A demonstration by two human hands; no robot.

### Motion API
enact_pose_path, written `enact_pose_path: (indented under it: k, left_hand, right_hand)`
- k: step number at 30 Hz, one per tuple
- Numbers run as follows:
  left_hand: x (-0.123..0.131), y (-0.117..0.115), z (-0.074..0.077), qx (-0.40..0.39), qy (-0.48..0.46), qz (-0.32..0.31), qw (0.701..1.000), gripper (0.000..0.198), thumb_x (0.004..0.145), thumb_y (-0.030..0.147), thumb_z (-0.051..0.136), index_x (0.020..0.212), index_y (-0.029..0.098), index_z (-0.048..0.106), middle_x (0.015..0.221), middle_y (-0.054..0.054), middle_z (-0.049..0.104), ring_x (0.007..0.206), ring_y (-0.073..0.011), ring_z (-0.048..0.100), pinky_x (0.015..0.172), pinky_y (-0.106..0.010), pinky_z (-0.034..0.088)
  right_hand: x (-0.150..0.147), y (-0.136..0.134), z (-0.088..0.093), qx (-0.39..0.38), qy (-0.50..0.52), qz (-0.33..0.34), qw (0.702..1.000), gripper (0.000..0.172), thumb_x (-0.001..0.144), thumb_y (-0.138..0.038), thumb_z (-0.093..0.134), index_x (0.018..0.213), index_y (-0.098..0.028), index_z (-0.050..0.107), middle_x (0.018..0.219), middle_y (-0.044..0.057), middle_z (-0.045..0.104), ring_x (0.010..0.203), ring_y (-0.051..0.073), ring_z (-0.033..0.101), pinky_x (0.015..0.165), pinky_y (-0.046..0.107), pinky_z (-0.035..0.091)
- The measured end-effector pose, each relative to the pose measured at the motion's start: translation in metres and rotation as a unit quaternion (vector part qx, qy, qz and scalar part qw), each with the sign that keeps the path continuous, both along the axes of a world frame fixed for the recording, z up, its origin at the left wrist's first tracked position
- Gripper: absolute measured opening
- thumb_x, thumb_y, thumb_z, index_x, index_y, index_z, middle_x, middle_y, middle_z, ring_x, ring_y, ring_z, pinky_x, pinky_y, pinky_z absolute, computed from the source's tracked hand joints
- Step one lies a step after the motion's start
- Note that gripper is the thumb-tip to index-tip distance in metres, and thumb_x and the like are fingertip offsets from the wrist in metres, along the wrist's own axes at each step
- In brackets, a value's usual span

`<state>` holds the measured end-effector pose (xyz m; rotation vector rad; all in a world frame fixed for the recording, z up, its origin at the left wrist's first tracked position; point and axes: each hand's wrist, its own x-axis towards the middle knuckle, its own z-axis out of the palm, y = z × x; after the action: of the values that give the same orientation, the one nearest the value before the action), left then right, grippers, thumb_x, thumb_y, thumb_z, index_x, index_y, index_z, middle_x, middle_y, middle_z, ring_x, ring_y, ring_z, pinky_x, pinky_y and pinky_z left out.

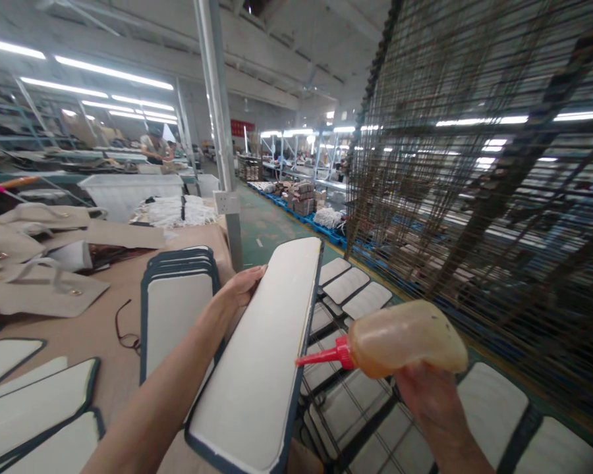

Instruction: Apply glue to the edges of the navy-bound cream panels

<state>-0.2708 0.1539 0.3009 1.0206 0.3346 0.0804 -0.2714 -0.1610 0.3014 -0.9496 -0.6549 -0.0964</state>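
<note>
My left hand (247, 288) grips the far left edge of a long white panel (261, 349) with rounded corners and a dark blue border, tilted up in front of me. In my right hand (427, 395) lies a translucent squeeze bottle (408, 336) of amber liquid, held on its side. Its red nozzle (326, 355) points left, with the tip at the panel's right edge. A thin yellowish line shows along that edge above the tip. Behind my left forearm is a stack of similar panels (178, 316).
More panels (34, 401) lie at the left of the brown table (113, 368), near eyeglasses (127, 336) and beige bag pieces (44, 289). At right, panels rest on a wire rack (350, 395); upright mesh racks (474, 164) stand beyond. A metal post (220, 118) rises ahead. A person (154, 146) sits far left.
</note>
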Motion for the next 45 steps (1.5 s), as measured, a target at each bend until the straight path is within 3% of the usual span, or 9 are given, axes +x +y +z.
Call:
enact_pose_path:
  k: [5, 11, 17, 27, 31, 37, 41, 45]
  left_hand:
    - [0.001, 0.011, -0.007, 0.004, 0.016, -0.008, 1.0, 0.017, 0.077, 0.018, 0.066, 0.091, 0.007, 0.066, 0.062, -0.007, 0.068, 0.045, -0.015, 0.059, 0.047, -0.024, 0.05]
    - [-0.001, 0.025, -0.012, 0.01, 0.032, 0.022, 0.999, 0.011, 0.08, 0.013, 0.059, 0.089, 0.009, 0.065, 0.058, -0.004, 0.067, 0.042, -0.0136, 0.057, 0.045, -0.023, 0.048]
    - [-0.007, 0.041, -0.014, 0.004, 0.047, 0.049, 0.998, 0.01, 0.083, 0.014, 0.057, 0.088, 0.008, 0.064, 0.057, -0.003, 0.066, 0.044, -0.0138, 0.058, 0.047, -0.023, 0.05]
    - [-0.021, 0.068, -0.013, -0.02, 0.038, 0.109, 0.993, 0.007, 0.082, 0.014, 0.06, 0.081, 0.009, 0.064, 0.059, -0.004, 0.067, 0.045, -0.0137, 0.058, 0.047, -0.023, 0.048]
    - [-0.029, 0.073, -0.006, -0.018, 0.043, 0.138, 0.989, 0.012, 0.085, 0.012, 0.053, 0.086, 0.008, 0.065, 0.059, -0.005, 0.067, 0.042, -0.0143, 0.058, 0.047, -0.024, 0.049]
    - [-0.042, 0.079, 0.005, -0.017, 0.05, 0.176, 0.983, 0.017, 0.083, 0.009, 0.054, 0.096, 0.007, 0.065, 0.065, -0.006, 0.069, 0.046, -0.0149, 0.061, 0.048, -0.023, 0.051]
    - [-0.048, 0.08, 0.013, -0.012, 0.054, 0.197, 0.979, 0.021, 0.085, 0.007, 0.051, 0.101, 0.008, 0.064, 0.067, -0.005, 0.07, 0.048, -0.0149, 0.062, 0.048, -0.023, 0.051]
    - [-0.051, 0.083, 0.016, -0.019, 0.049, 0.226, 0.973, 0.023, 0.086, 0.006, 0.046, 0.102, 0.011, 0.063, 0.063, -0.003, 0.069, 0.049, -0.0146, 0.063, 0.047, -0.021, 0.052]
  right_hand:
    - [-0.003, 0.006, -0.003, -0.003, 0.022, 0.005, 1.0, 0.031, 0.063, -0.034, 0.082, 0.091, -0.025, 0.072, 0.078, 0.008, 0.068, 0.068, 0.021, 0.066, 0.065, 0.027, 0.056]
    - [-0.003, 0.012, -0.009, -0.005, 0.006, 0.007, 1.0, 0.031, 0.064, -0.031, 0.082, 0.093, -0.029, 0.072, 0.081, 0.007, 0.068, 0.068, 0.02, 0.066, 0.064, 0.024, 0.055]
    - [0.006, 0.005, -0.03, -0.048, 0.019, 0.087, 0.995, 0.036, 0.07, -0.026, 0.076, 0.105, -0.029, 0.068, 0.095, 0.01, 0.067, 0.084, 0.026, 0.065, 0.074, 0.036, 0.055]
    - [-0.021, 0.036, -0.009, -0.024, 0.044, 0.021, 0.998, 0.027, 0.067, -0.033, 0.079, 0.093, -0.028, 0.072, 0.082, 0.008, 0.068, 0.071, 0.023, 0.066, 0.074, 0.037, 0.055]
    - [-0.026, 0.042, -0.004, -0.02, 0.026, 0.0, 0.999, 0.022, 0.065, -0.032, 0.079, 0.086, -0.026, 0.073, 0.074, 0.008, 0.067, 0.061, 0.021, 0.065, 0.064, 0.033, 0.056]
    - [-0.027, 0.045, -0.008, -0.012, 0.049, -0.018, 0.999, 0.017, 0.063, -0.032, 0.08, 0.075, -0.023, 0.071, 0.065, 0.006, 0.065, 0.06, 0.02, 0.063, 0.056, 0.027, 0.055]
    - [-0.028, 0.046, -0.01, -0.007, 0.03, -0.052, 0.998, 0.018, 0.064, -0.033, 0.08, 0.078, -0.024, 0.071, 0.067, 0.005, 0.065, 0.06, 0.016, 0.063, 0.055, 0.016, 0.051]
    - [-0.033, 0.047, -0.009, 0.001, 0.033, -0.092, 0.995, 0.019, 0.065, -0.032, 0.08, 0.081, -0.026, 0.071, 0.066, 0.002, 0.065, 0.058, 0.015, 0.063, 0.062, 0.021, 0.054]
